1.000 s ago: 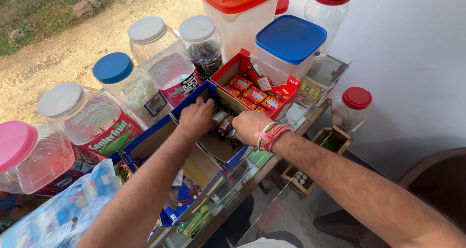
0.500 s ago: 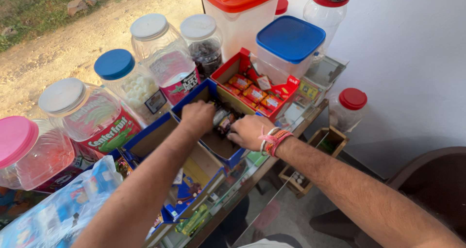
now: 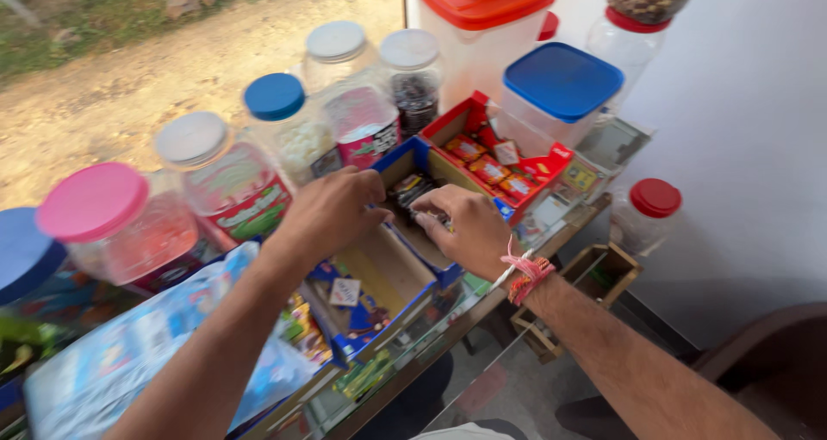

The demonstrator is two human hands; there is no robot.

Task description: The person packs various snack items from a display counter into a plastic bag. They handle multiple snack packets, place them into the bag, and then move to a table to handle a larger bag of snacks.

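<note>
Blue open cardboard box (image 3: 405, 272) takes both my hands; left hand (image 3: 332, 212) and right hand (image 3: 465, 229) each pinch dark wrapped packets (image 3: 412, 188).

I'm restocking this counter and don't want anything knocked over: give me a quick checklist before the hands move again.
1. Left hand steadying the blue box wall: ok.
2. Right hand on the dark packets inside the box: ok.
3. Grip on a packet: cannot tell, fingers hide it.
4. Red box beside it upright: ok.
5. Nearest jar lidded: ok.
6. Box fully on the counter: cannot tell.
</note>
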